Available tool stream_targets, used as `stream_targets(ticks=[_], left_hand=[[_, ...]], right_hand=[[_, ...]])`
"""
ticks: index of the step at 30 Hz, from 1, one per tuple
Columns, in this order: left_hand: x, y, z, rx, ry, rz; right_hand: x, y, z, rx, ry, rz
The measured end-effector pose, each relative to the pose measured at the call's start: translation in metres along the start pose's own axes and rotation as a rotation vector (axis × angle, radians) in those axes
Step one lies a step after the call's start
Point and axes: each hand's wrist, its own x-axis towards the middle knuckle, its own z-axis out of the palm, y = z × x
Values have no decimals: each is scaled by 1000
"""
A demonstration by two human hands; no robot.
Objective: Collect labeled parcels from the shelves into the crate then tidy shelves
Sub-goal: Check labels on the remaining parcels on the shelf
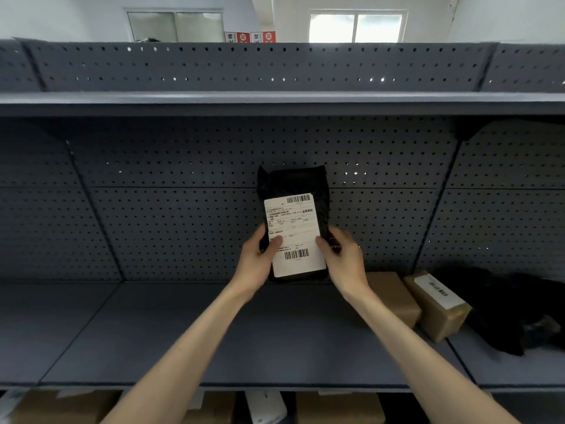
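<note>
I hold a black plastic parcel (pixel 298 185) upright in front of the grey pegboard shelf unit, above the middle shelf (pixel 214 332). A white shipping label with two barcodes faces me. My left hand (pixel 256 261) grips the parcel's lower left edge with its thumb on the label. My right hand (pixel 344 258) grips the lower right edge, thumb on the label's side. No crate is in view.
Two brown cardboard boxes sit on the shelf at right, one plain (pixel 394 298) and one with a white label (pixel 437 304). A black bag (pixel 513 307) lies beyond them. More boxes show on the shelf below (pixel 339 408). The upper shelf (pixel 275 101) overhangs.
</note>
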Motion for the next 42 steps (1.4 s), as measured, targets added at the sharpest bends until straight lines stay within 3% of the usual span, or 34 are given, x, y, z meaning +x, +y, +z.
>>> stream_targets(ticks=[5,18,27,30,33,37,42], left_hand=[[-3,-11,-2,-14,34,-35],[-67,-132,3,169,41,-509],[-81,-144,-3,237,-39,-582],[-76,-141,-5,332,-69,-544],[-66,-132,-8,624,-89,-401],[-44,-109,0,1067,-315,-128],[-17,-82,35,1273,-500,129]], right_hand=[[-4,7,5,-6,-32,37],[-83,95,34,-201,-308,371],[-100,112,46,-248,-392,498],[-96,111,41,-341,-427,470],[-84,103,28,-602,-478,316],[-64,86,7,-886,-505,140],[-43,71,-25,-1107,-459,31]])
